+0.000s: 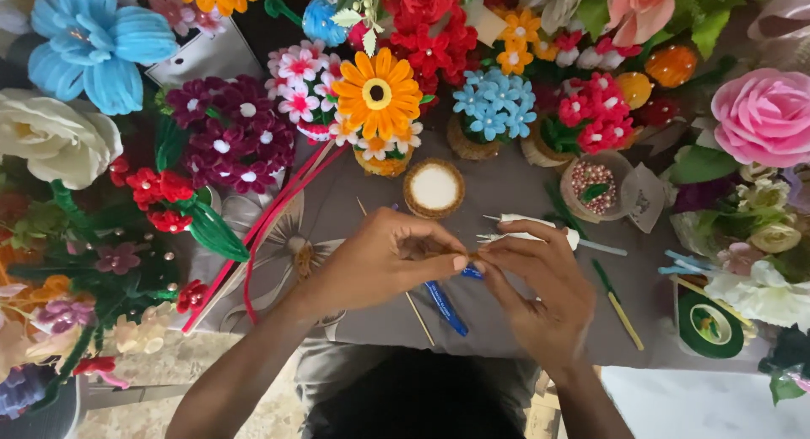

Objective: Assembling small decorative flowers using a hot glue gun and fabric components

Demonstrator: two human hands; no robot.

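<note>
Head view: my left hand (384, 258) and right hand (540, 279) pinch a small white pipe-cleaner piece (527, 228) between fingertips, mid-twist I judge, needing steady turning next.

Soft even daylight; perhaps slightly blurred

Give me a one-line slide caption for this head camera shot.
Left hand and right hand pinch a small white piece over a grey table ringed by colourful handmade flowers.
</note>
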